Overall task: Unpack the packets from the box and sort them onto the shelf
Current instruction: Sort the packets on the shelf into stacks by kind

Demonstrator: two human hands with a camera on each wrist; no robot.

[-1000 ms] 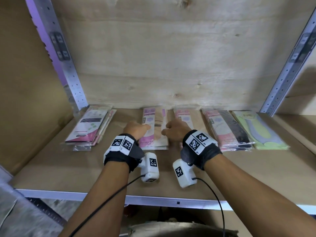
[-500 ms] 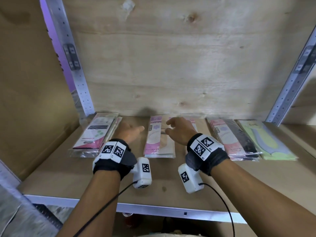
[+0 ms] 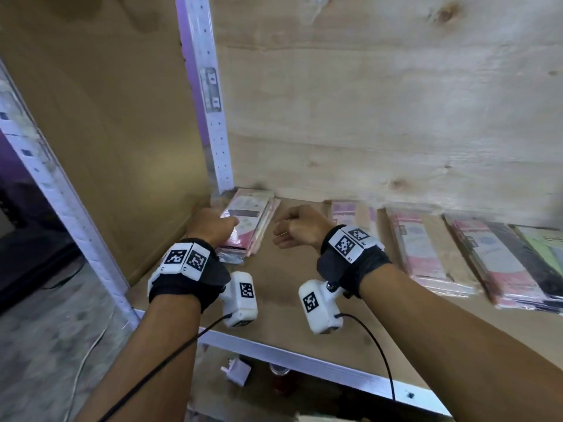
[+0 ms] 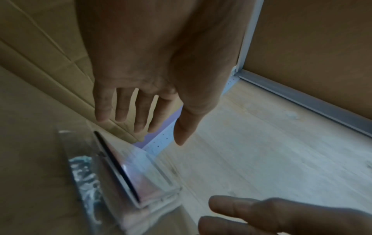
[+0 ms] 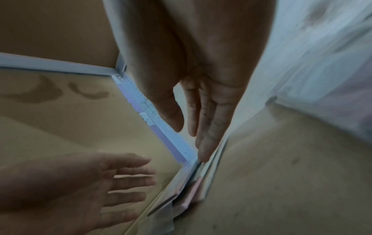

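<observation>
Stacks of flat clear-wrapped packets lie in a row on the shelf board (image 3: 283, 300). My left hand (image 3: 216, 226) hovers with straight fingers over the near end of the leftmost pink-and-white stack (image 3: 253, 214). In the left wrist view that hand (image 4: 153, 132) is open above the stack (image 4: 128, 174) and holds nothing. My right hand (image 3: 289, 231) sits just right of the same stack. Seen from the right wrist, the hand (image 5: 189, 139) is flat and its fingertips (image 5: 202, 157) reach the stack's long edge (image 5: 193, 186). No box is in view.
Further right lie a pink-and-beige stack (image 3: 350, 211), another pink one (image 3: 426, 254), a pink-and-black stack (image 3: 502, 266) and a green packet (image 3: 545, 248). A perforated metal post (image 3: 213, 132) and a cardboard side panel (image 3: 106, 132) close the left; plywood backs the shelf.
Both hands left the middle pink-and-beige stack and moved left to the leftmost stack. The head view swung left with them.
</observation>
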